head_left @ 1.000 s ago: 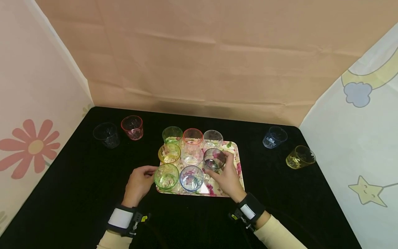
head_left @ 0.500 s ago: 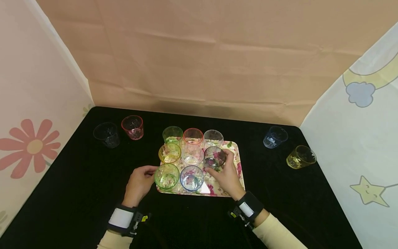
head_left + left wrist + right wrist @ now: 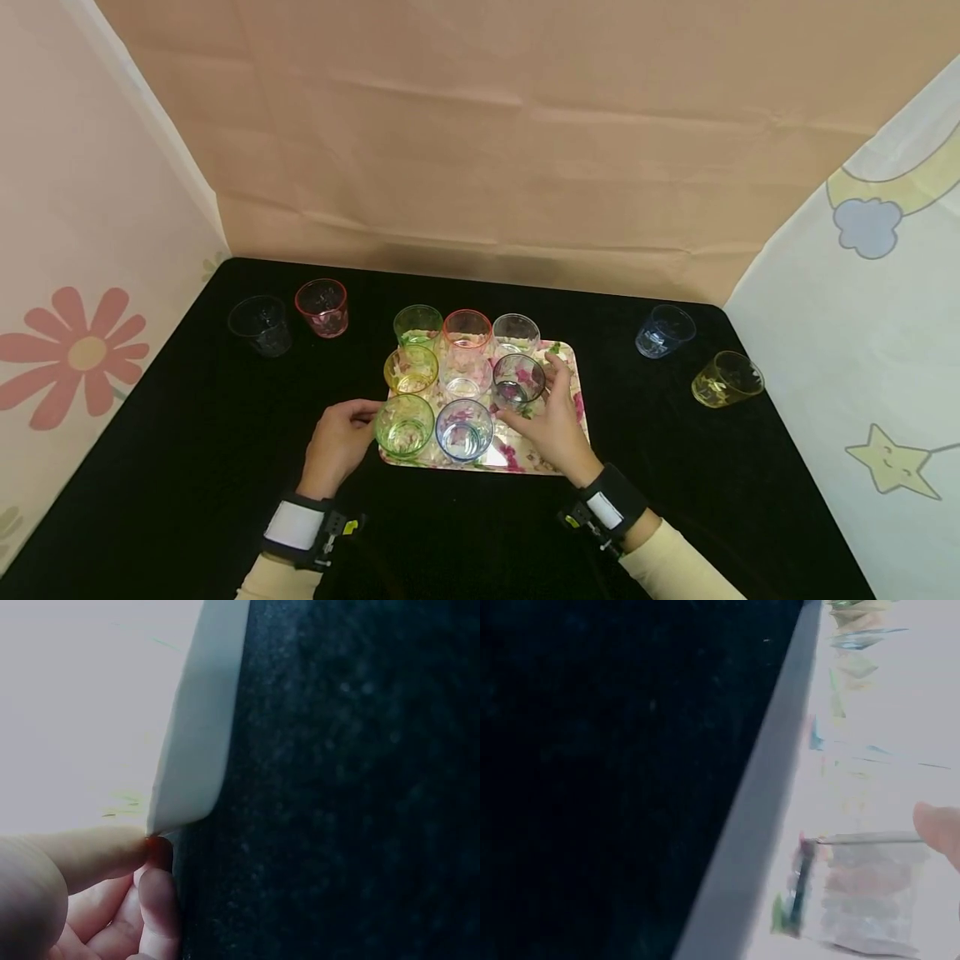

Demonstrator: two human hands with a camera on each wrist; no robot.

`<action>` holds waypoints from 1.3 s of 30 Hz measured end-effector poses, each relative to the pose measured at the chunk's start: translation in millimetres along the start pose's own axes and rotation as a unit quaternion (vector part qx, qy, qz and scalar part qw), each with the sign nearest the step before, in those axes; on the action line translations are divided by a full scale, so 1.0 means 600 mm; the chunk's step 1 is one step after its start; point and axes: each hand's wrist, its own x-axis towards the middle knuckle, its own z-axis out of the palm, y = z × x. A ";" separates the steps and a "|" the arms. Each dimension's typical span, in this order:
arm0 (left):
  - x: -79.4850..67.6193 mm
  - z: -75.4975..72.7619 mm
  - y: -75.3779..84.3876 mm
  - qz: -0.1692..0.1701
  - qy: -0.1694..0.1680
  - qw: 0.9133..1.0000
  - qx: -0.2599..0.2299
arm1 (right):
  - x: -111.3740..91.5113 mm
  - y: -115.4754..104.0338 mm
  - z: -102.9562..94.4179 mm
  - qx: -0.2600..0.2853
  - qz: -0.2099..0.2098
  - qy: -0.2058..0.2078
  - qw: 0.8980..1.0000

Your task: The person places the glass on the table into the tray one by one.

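Observation:
A floral tray [image 3: 558, 454] carries several glasses in rows. My left hand [image 3: 336, 443] pinches the tray's left edge beside the light green glass [image 3: 404, 427]; in the left wrist view the thumb [image 3: 105, 851] lies against the tray corner [image 3: 191, 780], with curled fingers below. A dark grey glass [image 3: 518, 382] stands upright at the right of the middle row. Around it my right hand [image 3: 557, 429] has its thumb and fingers spread, loose of the glass. The right wrist view shows the thumb tip [image 3: 939, 829] by the rim of a glass [image 3: 870, 892]; contact there cannot be told.
The tray also bears a blue glass [image 3: 464, 430], a yellow glass [image 3: 411, 371], a red-rimmed glass [image 3: 467, 333] and others. Off the tray stand a dark glass [image 3: 261, 327], a red glass [image 3: 323, 308], a blue glass [image 3: 665, 332] and a tilted-looking yellow glass [image 3: 726, 380] on the black table [image 3: 210, 467].
The right hand's fingers have come away from the dark grey glass, and its wrist has shifted slightly right. The glass stays in its spot. The left hand keeps its place on the tray edge.

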 end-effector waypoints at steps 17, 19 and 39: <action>0.004 -0.004 -0.002 -0.014 -0.018 1.000 0.014 | -0.047 -0.002 -0.088 -0.024 0.016 0.013 1.000; 0.004 -0.004 -0.001 -0.017 -0.021 1.000 0.015 | -0.051 0.003 -0.096 -0.038 0.031 0.021 0.999; 0.002 -0.006 0.001 -0.020 -0.035 0.999 0.031 | -0.083 0.055 -0.135 -0.204 0.168 -0.034 0.964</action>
